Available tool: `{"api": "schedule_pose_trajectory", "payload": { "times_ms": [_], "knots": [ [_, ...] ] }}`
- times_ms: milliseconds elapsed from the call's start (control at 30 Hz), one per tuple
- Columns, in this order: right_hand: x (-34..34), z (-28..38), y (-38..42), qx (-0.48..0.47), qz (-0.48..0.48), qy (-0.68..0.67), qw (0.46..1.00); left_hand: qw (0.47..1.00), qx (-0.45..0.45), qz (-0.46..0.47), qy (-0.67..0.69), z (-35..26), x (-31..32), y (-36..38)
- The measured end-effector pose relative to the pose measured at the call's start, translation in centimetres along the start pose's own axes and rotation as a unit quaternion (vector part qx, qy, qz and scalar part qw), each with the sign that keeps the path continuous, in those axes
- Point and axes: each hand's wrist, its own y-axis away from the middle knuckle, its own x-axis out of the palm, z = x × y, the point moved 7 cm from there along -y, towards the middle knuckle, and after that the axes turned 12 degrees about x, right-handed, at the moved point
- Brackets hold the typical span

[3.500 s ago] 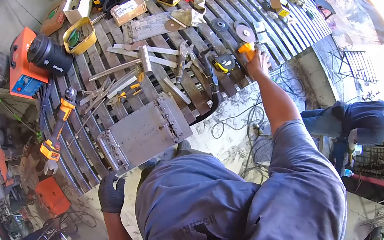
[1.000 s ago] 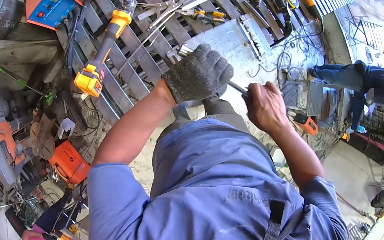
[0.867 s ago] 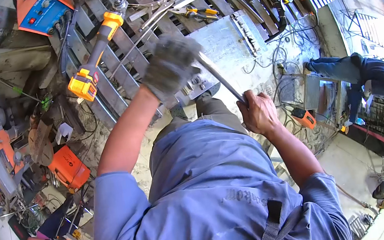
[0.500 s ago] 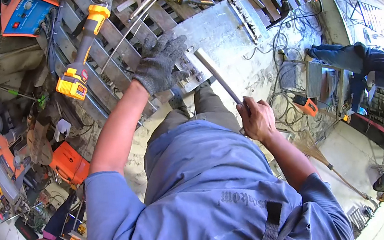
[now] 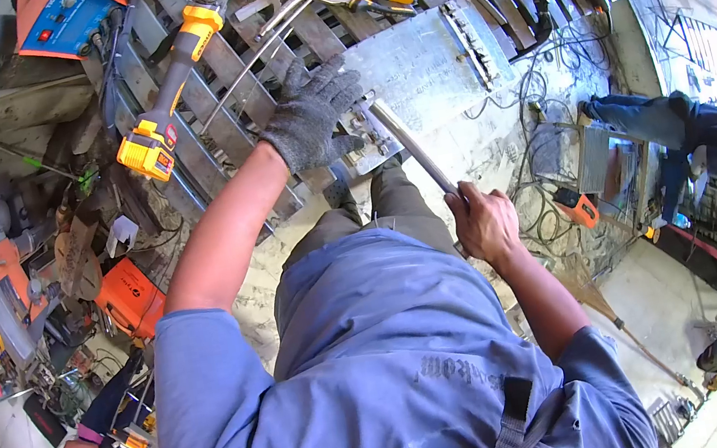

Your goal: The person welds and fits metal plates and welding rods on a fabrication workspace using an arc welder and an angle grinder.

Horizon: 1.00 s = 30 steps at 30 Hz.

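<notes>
My left hand (image 5: 313, 117), in a dark grey knit glove, lies with fingers spread over the left end of a flat metal plate (image 5: 408, 61). A row of small metal pieces runs along the plate's right end, and more show at its left end beside my thumb. My bare right hand (image 5: 484, 221) is wrapped round the lower end of a long grey metal bar (image 5: 409, 143). The bar slants up and left, and its far tip overlaps the plate's near left edge, close to my gloved fingers.
A yellow cordless angle grinder (image 5: 174, 94) lies on the slatted metal bench (image 5: 238, 112). Pliers (image 5: 380, 3) and clamps lie behind the plate. A blue and orange machine (image 5: 69, 21) stands at upper left. Cables (image 5: 526, 94) trail on the floor; a person (image 5: 700, 132) bends at right.
The whole view has shifted slightly to the right. My left hand stays on the plate, and the bar in my right hand still points at the plate's near edge.
</notes>
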Motion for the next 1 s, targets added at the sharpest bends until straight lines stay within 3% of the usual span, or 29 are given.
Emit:
{"api": "schedule_pose_trajectory", "payload": {
  "times_ms": [167,233,267,300,600,700,833,1000],
  "knots": [
    [-2.2,-0.5,2.3,-0.110,-0.197,-0.140,0.964,1.000,-0.006,-0.021,0.009,0.0,-0.1,0.0],
    [-2.0,0.5,1.4,-0.087,-0.129,-0.100,0.983,1.000,-0.004,-0.023,0.012,0.0,0.0,0.1],
    [-1.0,1.0,-0.2,-0.023,-0.004,-0.003,1.000,1.000,-0.003,-0.023,0.014,-0.1,0.1,0.1],
    [0.2,0.3,-0.9,0.012,0.062,0.021,0.998,1.000,-0.003,-0.018,0.013,-0.4,0.2,0.2],
    [-2.2,-2.2,1.5,0.032,-0.066,-0.090,0.993,1.000,-0.019,-0.012,0.005,-0.5,0.0,0.3],
    [-2.4,-3.2,2.0,-0.017,-0.096,-0.103,0.990,0.996,-0.010,-0.084,-0.022,-1.2,0.2,0.8],
    [-0.2,-4.5,1.6,0.023,-0.014,-0.037,0.999,0.989,0.008,-0.146,-0.001,-3.1,0.7,2.0],
    [1.4,-6.0,2.6,-0.037,-0.052,-0.068,0.996,0.987,0.019,-0.160,-0.021,-3.8,1.8,1.7]
  ]
}}
